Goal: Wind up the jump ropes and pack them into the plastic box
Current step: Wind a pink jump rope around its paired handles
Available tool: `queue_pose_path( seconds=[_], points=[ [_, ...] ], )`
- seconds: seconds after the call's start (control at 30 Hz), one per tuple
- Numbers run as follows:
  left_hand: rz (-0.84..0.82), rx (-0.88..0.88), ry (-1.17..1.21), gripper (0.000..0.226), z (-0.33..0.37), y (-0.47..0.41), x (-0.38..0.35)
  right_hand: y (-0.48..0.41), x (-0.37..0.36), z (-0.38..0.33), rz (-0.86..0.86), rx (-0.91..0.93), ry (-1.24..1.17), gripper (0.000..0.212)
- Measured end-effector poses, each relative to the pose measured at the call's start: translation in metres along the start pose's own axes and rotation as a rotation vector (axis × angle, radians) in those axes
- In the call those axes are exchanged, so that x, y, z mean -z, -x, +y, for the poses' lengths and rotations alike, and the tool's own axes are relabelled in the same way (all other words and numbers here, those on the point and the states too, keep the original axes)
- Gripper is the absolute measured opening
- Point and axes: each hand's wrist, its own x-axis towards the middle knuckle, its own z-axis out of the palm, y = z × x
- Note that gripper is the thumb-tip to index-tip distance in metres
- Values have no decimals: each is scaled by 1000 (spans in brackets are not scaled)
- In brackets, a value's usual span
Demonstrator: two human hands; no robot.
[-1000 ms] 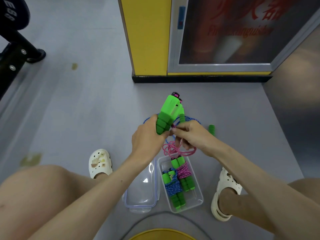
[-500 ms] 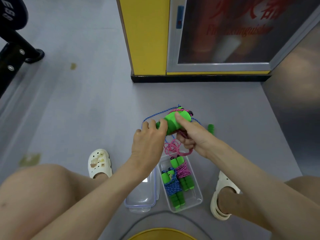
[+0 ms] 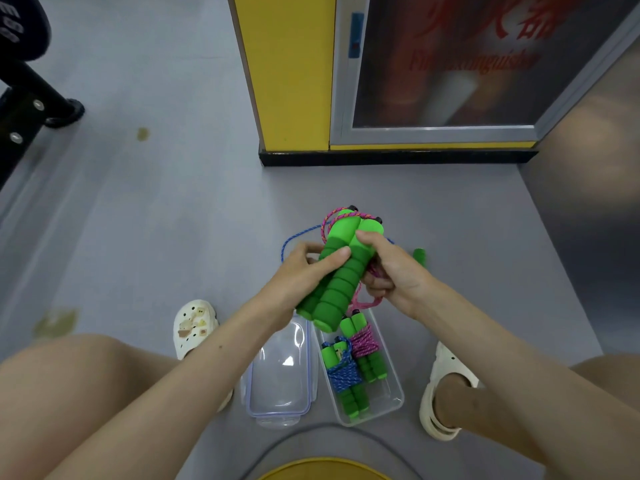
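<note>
Two green foam handles [image 3: 337, 271] of a pink jump rope are held side by side above the floor. My left hand [image 3: 304, 271] grips them from the left, thumb across the front. My right hand [image 3: 388, 268] holds them from the right, with the pink rope [image 3: 372, 299] bunched under its fingers and looped over the handles' far end. Below them the clear plastic box [image 3: 394, 400] holds two wound ropes, one blue [image 3: 341, 372] and one pink [image 3: 363, 342]. A loose blue rope [image 3: 294, 239] and another green handle [image 3: 419, 256] lie on the floor behind my hands.
The box's clear lid [image 3: 280, 375] lies to the left of the box. My feet in white clogs [image 3: 192, 325] flank them. A yellow pillar [image 3: 287, 74] and glass cabinet [image 3: 446, 64] stand ahead. Black equipment [image 3: 20, 84] is at far left.
The handles tipped from upright, pointing away, to lying tilted toward me with their near ends over the box. The pink rope now loops over their far end and my right hand moved onto them.
</note>
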Motion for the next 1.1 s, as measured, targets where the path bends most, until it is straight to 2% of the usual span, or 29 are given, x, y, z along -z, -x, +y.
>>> queue_pose_path(
  seconds=[0.13,0.33,0.6,0.73,0.83,0.9,0.97,1.03,1.1],
  points=[
    [-151,33,72,28,-2,9,-7,1,-2,-3,18,14,9,35],
    [-50,-64,-235,19,1,7,-1,-1,0,3,40,44,177,42],
    [-120,-67,-28,13,-3,12,-4,0,3,1,-76,48,88,39],
    [-286,34,178,31,-2,15,-3,-3,4,6,-115,41,76,48],
    [-263,8,206,32,-3,15,-2,-4,7,4,-132,30,215,66],
    [-218,-21,221,34,-4,14,-1,-4,7,2,-139,41,314,70],
    [-206,-33,300,40,-4,14,-2,-3,4,4,-197,23,252,74],
    [-233,-47,376,45,-2,15,-1,-3,1,8,-294,4,82,84],
    [-287,-76,398,43,2,16,2,-4,0,11,-321,-5,-78,77]
  ],
)
